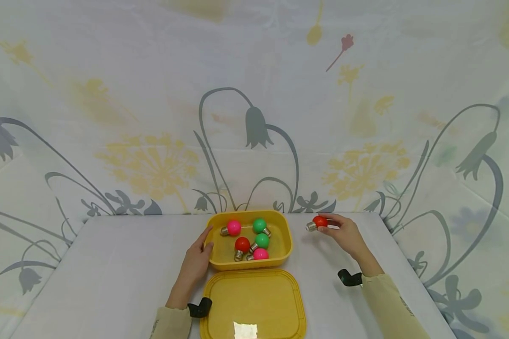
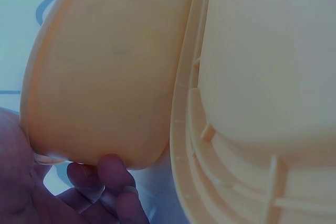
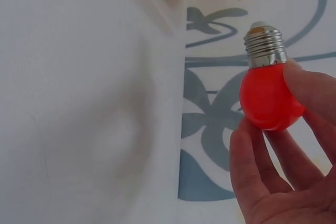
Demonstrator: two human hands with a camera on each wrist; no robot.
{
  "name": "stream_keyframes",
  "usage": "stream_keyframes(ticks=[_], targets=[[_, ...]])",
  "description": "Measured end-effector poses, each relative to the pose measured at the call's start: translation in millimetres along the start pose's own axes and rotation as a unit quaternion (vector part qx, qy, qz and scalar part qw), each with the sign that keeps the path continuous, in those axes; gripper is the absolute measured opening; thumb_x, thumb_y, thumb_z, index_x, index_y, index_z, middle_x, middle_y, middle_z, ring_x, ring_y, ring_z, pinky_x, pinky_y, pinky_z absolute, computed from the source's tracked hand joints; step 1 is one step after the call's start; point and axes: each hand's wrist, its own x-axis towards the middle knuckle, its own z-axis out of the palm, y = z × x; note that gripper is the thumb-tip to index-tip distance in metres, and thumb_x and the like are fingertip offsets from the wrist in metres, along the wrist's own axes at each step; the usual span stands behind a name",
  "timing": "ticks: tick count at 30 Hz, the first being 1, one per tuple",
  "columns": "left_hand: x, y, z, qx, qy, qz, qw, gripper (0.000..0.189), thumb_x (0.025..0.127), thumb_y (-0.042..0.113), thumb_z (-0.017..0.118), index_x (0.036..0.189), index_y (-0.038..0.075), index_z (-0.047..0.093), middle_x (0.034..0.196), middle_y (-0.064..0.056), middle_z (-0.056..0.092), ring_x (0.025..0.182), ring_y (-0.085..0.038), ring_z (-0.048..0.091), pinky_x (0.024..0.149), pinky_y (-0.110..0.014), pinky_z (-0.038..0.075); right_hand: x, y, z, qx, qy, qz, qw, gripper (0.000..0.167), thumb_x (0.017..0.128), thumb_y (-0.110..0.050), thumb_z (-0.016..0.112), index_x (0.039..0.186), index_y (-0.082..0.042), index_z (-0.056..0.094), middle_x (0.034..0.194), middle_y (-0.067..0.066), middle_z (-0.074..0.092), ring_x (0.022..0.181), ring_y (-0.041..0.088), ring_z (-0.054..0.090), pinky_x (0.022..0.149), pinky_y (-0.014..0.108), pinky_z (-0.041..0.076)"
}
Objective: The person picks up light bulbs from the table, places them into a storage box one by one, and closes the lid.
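Note:
My right hand (image 1: 341,233) holds a red light bulb (image 1: 320,221) in its fingertips, raised to the right of a yellow box (image 1: 287,245). In the right wrist view the bulb's silver screw base (image 3: 264,47) points up, with thumb and fingers round the red globe. My left hand (image 1: 196,261) grips the box at its left side, thumb at the rim; the left wrist view has curled fingers (image 2: 113,171) against the outer wall. Inside the box lie two pink bulbs (image 1: 234,228), two green bulbs (image 1: 259,225) and a red bulb (image 1: 242,244).
A yellow lid (image 1: 254,301) lies on the white table (image 1: 123,273), directly in front of the box. Behind the table hangs a flower-patterned cloth (image 1: 254,61). Black wrist cameras (image 1: 200,307) stick out from both wrists, the left one over the lid's edge.

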Motion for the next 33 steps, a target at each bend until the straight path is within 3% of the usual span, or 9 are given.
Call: stream_keyframes(ticks=[15, 33], targets=[[0.2, -0.2, 0.1, 0.001, 0.009, 0.011, 0.9999, 0.051, 0.104, 0.016, 0.048, 0.154, 0.018, 0.041, 0.151, -0.021, 0.042, 0.139, -0.040, 0.038, 0.111, -0.056, 0.031, 1.9, -11, 4, -0.012, -0.009, -0.016, 0.9998, 0.049, 0.087, -0.020, 0.078, 0.130, -0.001, 0.064, 0.127, 0.021, 0.062, 0.116, 0.041, 0.060, 0.088, 0.047, 0.055], [-1.1, 0.1, 0.6, -0.003, 0.008, 0.005, 0.9999, 0.052, 0.103, 0.016, 0.048, 0.155, 0.018, 0.040, 0.152, -0.021, 0.041, 0.140, -0.040, 0.037, 0.112, -0.055, 0.030, 5.0, -25, 11, 0.012, -0.024, -0.027, 0.9993, 0.046, 0.086, -0.015, 0.079, 0.129, -0.007, 0.067, 0.125, 0.015, 0.065, 0.114, 0.038, 0.062, 0.088, 0.043, 0.056]])
